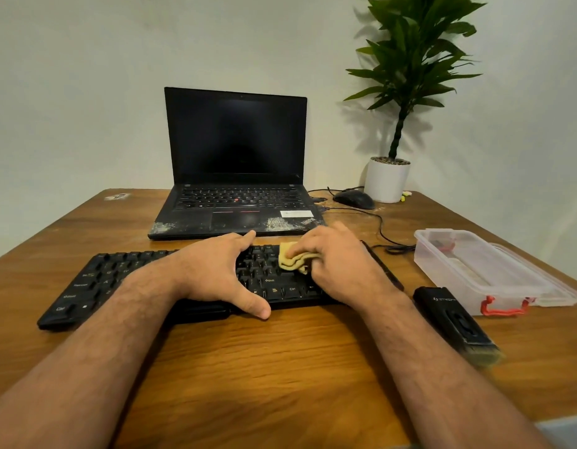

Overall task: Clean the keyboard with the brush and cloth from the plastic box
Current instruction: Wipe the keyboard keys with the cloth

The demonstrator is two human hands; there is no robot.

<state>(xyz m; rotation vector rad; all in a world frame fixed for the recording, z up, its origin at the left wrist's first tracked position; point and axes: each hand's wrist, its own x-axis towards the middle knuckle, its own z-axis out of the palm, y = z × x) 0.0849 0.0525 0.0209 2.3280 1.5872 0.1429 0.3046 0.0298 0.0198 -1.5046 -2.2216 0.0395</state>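
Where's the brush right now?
In the head view, the brush lies on the table at the right, just in front of the plastic box, untouched.

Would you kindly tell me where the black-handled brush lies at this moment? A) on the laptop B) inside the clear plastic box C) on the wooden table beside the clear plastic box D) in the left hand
C: the black-handled brush lies on the wooden table, just in front of the clear plastic box, held by neither hand.

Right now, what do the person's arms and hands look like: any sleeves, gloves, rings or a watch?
Both forearms are bare and hairy up to the frame's bottom edge, with no sleeves showing. The left hand and right hand wear no gloves. No ring, watch or wristband shows on the fingers and wrists in view.
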